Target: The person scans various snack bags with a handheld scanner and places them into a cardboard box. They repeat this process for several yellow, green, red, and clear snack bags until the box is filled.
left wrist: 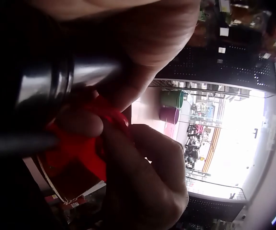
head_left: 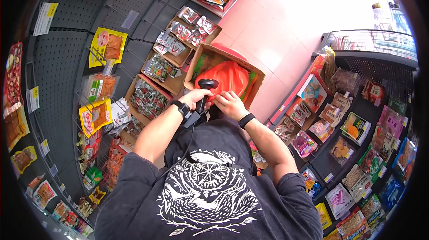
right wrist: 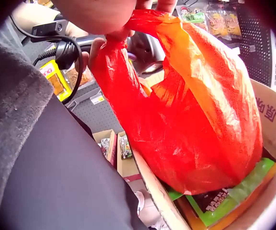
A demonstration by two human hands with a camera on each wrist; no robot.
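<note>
My left hand (head_left: 195, 98) grips a black handheld barcode scanner (head_left: 208, 84), its cable running back toward the body. Beside it, my right hand (head_left: 229, 105) pinches the gathered top of a red plastic bag (head_left: 230, 76). The bag is full and rounded, and sits in an open cardboard box (head_left: 255, 96). In the right wrist view the bag (right wrist: 195, 115) hangs from the right hand's fingers (right wrist: 166, 5), with a green packet (right wrist: 224, 201) under it in the box. Close to the bag's twisted top, the left hand's fingertips also show in the left wrist view.
Dark pegboard shelving (head_left: 67, 61) with hanging snack packets lines the left side. Small open cartons of packets (head_left: 147, 99) stand along its foot. Another rack of packaged snacks (head_left: 357, 128) is on the right. Tiled floor (head_left: 272, 29) runs ahead between them.
</note>
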